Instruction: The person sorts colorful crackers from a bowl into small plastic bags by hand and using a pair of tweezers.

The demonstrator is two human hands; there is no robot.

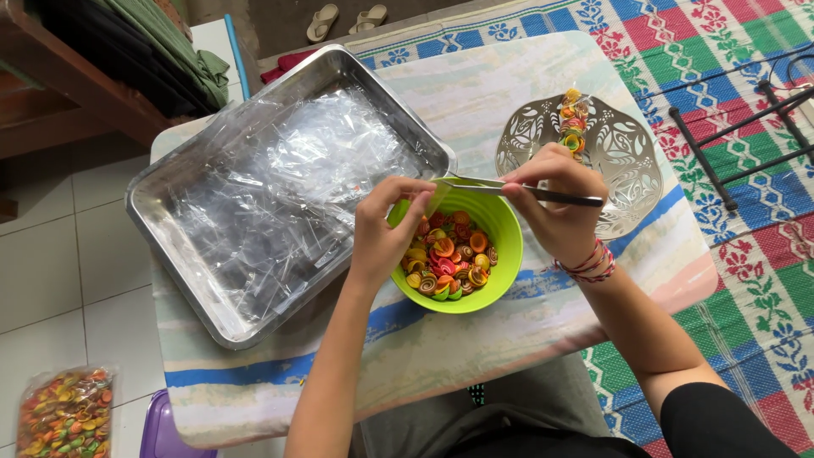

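Tiled floor, a patterned woven mat, and a low counter [441, 339] under a pastel-striped cloth. Above a green bowl [506, 242] of small coloured spiral snacks [449, 259], both hands together: left hand [386, 233] pinching the mouth of a thin clear sleeve [439, 197], grip clenched on the plastic; right hand [555, 208] grasping a slim metal tool [526, 192], likely tongs, laid across to the left grip. Beyond the right grip, a pierced silver dish [623, 157] carrying one filled tube of snacks [572, 119]. Left of the left grip, a steel tray [148, 199] heaped with empty clear sleeves [288, 182]. Judging by that: early going, one tube done, bowl well stocked, many sleeves unused. Sleeve contents hard to make out; bag of snacks [64, 416] and a purple lid [161, 432] cut off at the bottom edge.
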